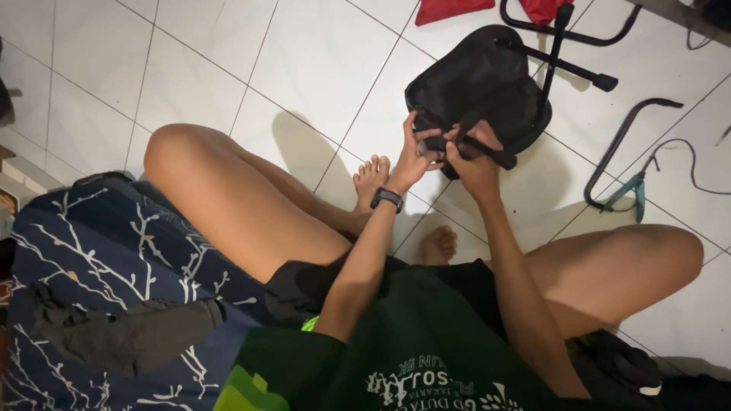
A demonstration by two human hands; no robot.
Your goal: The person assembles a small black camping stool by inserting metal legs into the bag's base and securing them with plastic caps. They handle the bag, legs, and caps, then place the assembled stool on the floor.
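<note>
A black chair seat point(480, 84) lies on the white tiled floor in front of my crossed legs, with a black metal frame tube point(556, 46) standing across it. My left hand point(415, 156), with a dark watch on its wrist, pinches the near edge of the seat. My right hand point(472, 156) grips the same near edge beside it, next to a short black bar point(495, 156). Both hands touch each other at the seat's rim; what lies between the fingers is hidden.
A bent black tube point(620, 144) and teal-handled pliers point(628, 189) lie on the floor at right, with a cable point(689, 164) beyond. Red fabric point(449, 9) sits at the top. A dark blue patterned cloth point(99, 259) with a grey sock point(129, 331) lies at left.
</note>
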